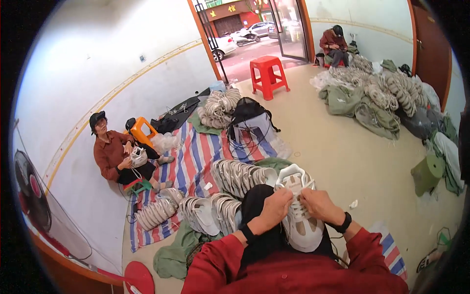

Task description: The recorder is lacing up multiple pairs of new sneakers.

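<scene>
One pale sneaker (304, 237) lies toe toward the wearer, left hand (272, 209) and right hand (321, 206) pinching its laces (298, 211); equal tension should keep the lacing flat.

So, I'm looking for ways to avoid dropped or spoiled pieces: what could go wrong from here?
The light-coloured shoe lies on the person's lap, with the left grip and right grip both at its laces; it might slide if the legs shift.

Uneven pulling could leave one side tighter than the other.

The lined-up shoes sit close beside the left knee, so a leg movement may knock them out of line.
</scene>
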A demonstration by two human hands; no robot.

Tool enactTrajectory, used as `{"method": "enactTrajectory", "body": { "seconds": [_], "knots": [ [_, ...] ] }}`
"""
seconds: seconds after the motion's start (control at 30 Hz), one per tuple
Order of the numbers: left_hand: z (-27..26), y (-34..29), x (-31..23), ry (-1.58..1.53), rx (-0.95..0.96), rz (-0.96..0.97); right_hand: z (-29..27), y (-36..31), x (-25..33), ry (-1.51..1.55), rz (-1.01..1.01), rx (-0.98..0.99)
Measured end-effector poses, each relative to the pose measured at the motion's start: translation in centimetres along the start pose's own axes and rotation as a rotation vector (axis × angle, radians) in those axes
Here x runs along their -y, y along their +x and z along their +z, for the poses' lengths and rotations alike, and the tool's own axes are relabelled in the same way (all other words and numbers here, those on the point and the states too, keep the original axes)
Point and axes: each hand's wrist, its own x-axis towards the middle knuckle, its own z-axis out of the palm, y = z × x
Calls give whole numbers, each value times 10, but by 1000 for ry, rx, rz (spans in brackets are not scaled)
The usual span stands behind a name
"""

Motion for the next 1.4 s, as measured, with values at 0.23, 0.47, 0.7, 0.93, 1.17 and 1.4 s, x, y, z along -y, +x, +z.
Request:
{"method": "enactTrajectory", "body": {
  "seconds": [0.23, 0.47, 0.7, 0.93, 1.17, 1.4],
  "knots": [
    [5, 4, 2, 37, 102, -33, -2, 5, 4, -140, -97, -132],
    [10, 8, 14, -22, 238, -11, -12, 15, -2, -212, -122, 65],
    [-7, -3, -10, -42, 254, -44, -9, 1, 5, -208, -99, 95],
    [-78, -80, 4, 89, 305, -245, -30, -91, -18, 26, 261, -122],
    [-195, -148, 9, 81, 354, -562, -92, -205, -26, 418, 677, -161],
    [-196, -125, -68, 157, 451, -254, -108, -195, 18, 212, 431, -202]
  ]
}}
